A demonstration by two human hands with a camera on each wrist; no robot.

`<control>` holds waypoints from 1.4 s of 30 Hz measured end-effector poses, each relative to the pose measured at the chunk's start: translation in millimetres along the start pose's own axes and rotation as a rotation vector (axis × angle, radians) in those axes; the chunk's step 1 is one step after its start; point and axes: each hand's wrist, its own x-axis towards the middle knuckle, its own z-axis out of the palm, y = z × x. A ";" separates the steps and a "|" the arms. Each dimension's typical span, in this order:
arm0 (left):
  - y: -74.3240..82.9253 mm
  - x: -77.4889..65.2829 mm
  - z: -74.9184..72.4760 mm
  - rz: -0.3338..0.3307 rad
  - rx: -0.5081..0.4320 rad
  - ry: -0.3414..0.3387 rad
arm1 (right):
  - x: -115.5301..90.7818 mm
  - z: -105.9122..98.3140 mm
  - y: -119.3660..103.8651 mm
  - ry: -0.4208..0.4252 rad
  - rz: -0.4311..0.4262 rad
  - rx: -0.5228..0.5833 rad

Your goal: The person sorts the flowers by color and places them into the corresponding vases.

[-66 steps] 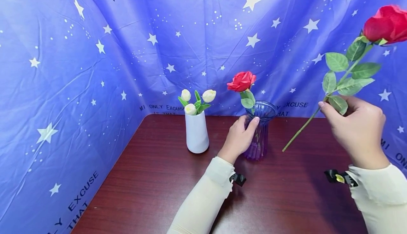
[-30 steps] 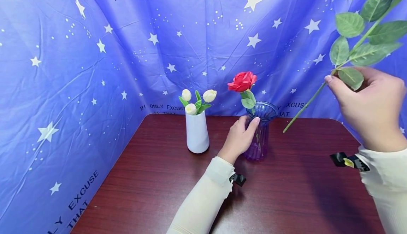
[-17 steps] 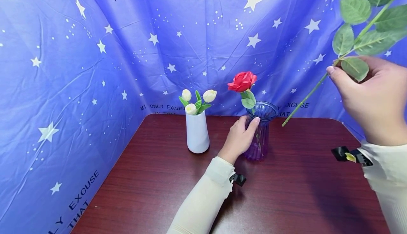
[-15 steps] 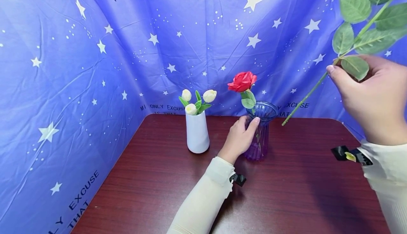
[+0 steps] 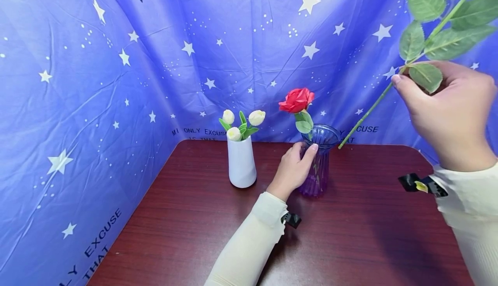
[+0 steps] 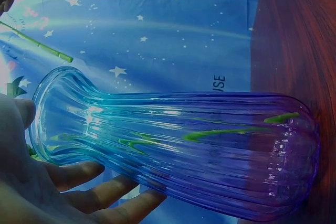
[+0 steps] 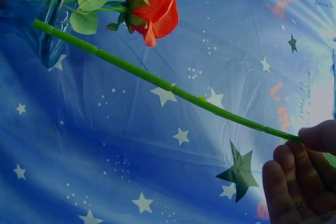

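Note:
My left hand (image 5: 292,168) grips a ribbed blue-purple glass vase (image 5: 320,171) near its neck, thumb by the rim; the left wrist view shows the fingers along the glass (image 6: 210,156). Inside the vase stands one red rose (image 5: 296,100), its bloom and leaves above the rim. My right hand (image 5: 453,109), raised at the right, pinches the green stem (image 5: 369,113) of a second rose between thumb and fingers. This rose slants, its cut end low and close to the right of the vase rim. Its bloom lies outside the head view. The right wrist view shows the bare lower stem (image 7: 168,85).
A white vase (image 5: 241,165) with white tulips (image 5: 233,133) stands left of the glass vase. Both vases are on a dark red-brown wooden table (image 5: 186,230). A blue cloth (image 5: 241,52) with stars hangs behind and at the sides.
My right hand rose and went right, taking the bloom out of view. Over the last half second it shifted slightly left, bringing the stem's end nearer the rim. The left hand stayed put.

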 end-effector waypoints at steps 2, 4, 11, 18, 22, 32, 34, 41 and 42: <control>-0.2 -0.1 -0.3 0.001 0.002 0.001 | 0.0 2.3 -0.6 -0.001 -0.007 -0.009; -0.2 -0.1 -0.6 0.000 0.002 0.002 | -0.2 4.8 -1.4 -0.004 -0.010 -0.012; -0.5 -0.1 -0.7 -0.014 0.001 -0.005 | -0.5 10.5 -6.3 -0.013 -0.001 0.014; 0.0 0.9 -0.5 -0.012 -0.003 -0.010 | 2.6 11.3 -11.4 0.002 -0.032 0.002; 0.4 0.5 -0.9 -0.015 -0.006 -0.013 | 3.2 12.2 -16.4 0.002 -0.031 0.018; -0.9 0.1 -0.3 -0.010 -0.006 -0.006 | 4.0 15.2 -21.5 -0.007 0.021 0.078; -1.2 0.4 -0.3 -0.005 -0.004 -0.006 | 3.0 16.8 -17.6 -0.018 0.030 0.062; -1.8 0.4 -0.4 -0.004 0.000 -0.010 | -1.9 25.3 -6.0 -0.037 -0.022 -0.023; -1.6 0.6 -0.3 -0.004 0.001 -0.010 | -3.0 26.4 -5.8 -0.040 -0.030 -0.029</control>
